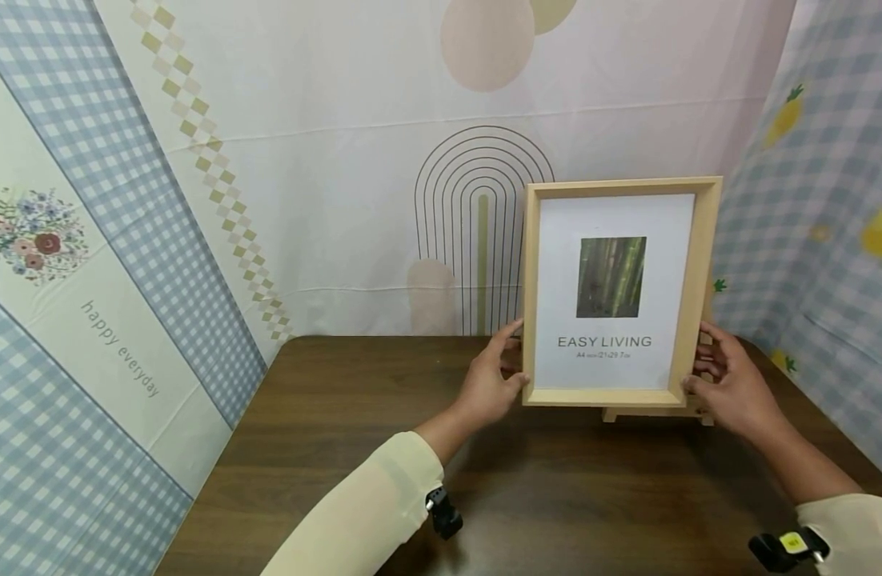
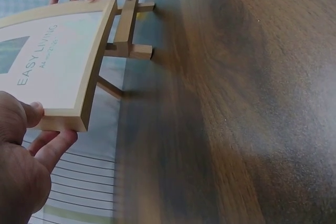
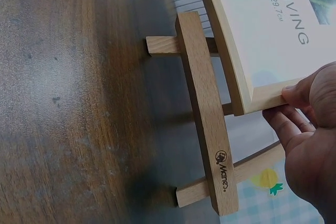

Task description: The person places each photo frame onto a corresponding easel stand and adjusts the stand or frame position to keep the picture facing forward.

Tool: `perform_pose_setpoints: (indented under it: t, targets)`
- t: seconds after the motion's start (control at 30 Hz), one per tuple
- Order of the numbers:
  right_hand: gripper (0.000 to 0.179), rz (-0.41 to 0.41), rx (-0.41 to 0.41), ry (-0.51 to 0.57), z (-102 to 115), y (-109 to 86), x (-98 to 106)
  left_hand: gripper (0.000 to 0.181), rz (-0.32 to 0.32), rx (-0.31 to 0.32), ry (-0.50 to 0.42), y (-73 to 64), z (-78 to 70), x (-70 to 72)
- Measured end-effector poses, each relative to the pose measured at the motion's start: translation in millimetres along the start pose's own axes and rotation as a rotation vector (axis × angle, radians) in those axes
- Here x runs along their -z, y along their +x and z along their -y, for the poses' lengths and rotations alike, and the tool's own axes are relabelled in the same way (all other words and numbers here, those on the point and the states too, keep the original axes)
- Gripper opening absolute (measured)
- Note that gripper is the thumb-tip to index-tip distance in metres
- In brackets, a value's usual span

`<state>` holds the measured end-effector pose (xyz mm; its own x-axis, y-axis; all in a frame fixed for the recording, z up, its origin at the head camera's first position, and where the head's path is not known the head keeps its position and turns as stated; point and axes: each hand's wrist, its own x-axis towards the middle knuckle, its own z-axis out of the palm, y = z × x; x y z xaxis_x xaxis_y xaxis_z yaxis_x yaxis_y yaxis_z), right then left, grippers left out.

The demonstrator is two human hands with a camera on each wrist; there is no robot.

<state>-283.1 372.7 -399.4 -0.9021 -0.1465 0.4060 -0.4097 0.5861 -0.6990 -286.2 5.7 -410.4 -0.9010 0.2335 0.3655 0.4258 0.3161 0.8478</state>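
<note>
A light wooden picture frame (image 1: 617, 296) with a white "EASY LIVING" insert and a small bamboo photo stands upright between both hands. My left hand (image 1: 490, 382) pinches its left side near the lower corner, thumb in front and fingers behind. On the opposite side, my right hand (image 1: 739, 392) grips the lower right edge in the same way. Behind the frame is a small wooden easel (image 3: 202, 108), mostly hidden in the head view. Both wrist views show the frame's bottom edge beside the easel's ledge (image 2: 126, 24), with a gap between them.
The easel's feet (image 3: 193, 192) rest on a dark brown wooden table (image 1: 354, 448). A pale patterned cloth (image 1: 340, 216) hangs behind the table, with checked cloth (image 1: 830, 264) on the right. Dark wrist cameras (image 1: 444, 512) sit at both sleeves.
</note>
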Motion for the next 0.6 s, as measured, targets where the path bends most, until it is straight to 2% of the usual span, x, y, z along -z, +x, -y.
perform_pose_setpoints:
  t: [0.3, 0.6]
  targets:
    - [0.089, -0.022, -0.021, -0.033, 6, -7.8, 4, 0.091, 0.025, -0.022, -0.004, -4.0, -6.0, 0.5]
    - [0.087, -0.026, -0.012, -0.043, 11, -13.8, 7, 0.091, 0.028, -0.016, -0.006, -6.6, -10.2, -1.1]
